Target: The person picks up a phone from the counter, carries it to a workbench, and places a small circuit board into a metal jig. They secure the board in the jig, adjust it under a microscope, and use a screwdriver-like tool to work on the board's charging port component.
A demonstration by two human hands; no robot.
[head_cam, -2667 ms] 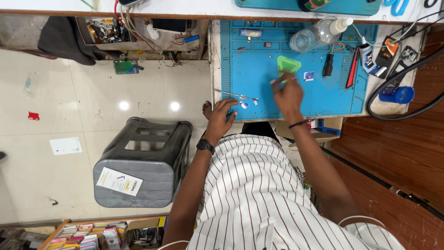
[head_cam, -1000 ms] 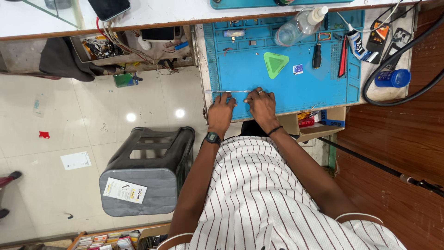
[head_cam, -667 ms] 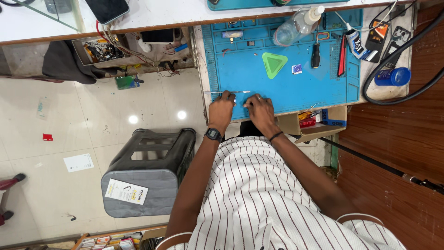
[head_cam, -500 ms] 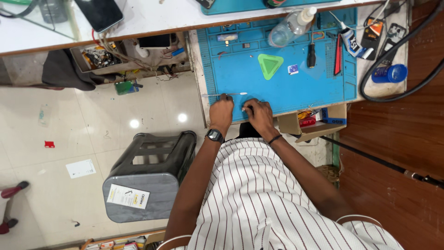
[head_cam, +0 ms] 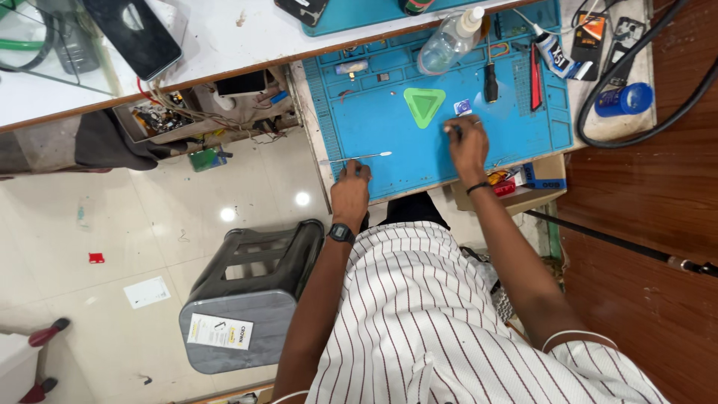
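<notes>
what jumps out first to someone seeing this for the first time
The bright blue work mat on the bench, with a green triangular pick near its middle. The right hand reaches just right of the pick, while the left hand rests at the mat's near edge beside a thin metal tool. A grey plastic stool stands on the pale floor at left.

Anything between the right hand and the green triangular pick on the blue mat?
Nothing visible. The right hand rests on the blue mat, fingertips holding something small and dark that I can't identify. The green triangular pick lies flat up and to the left of it, with bare mat between. The thin metal tool lies off that path, by the left hand.
</notes>
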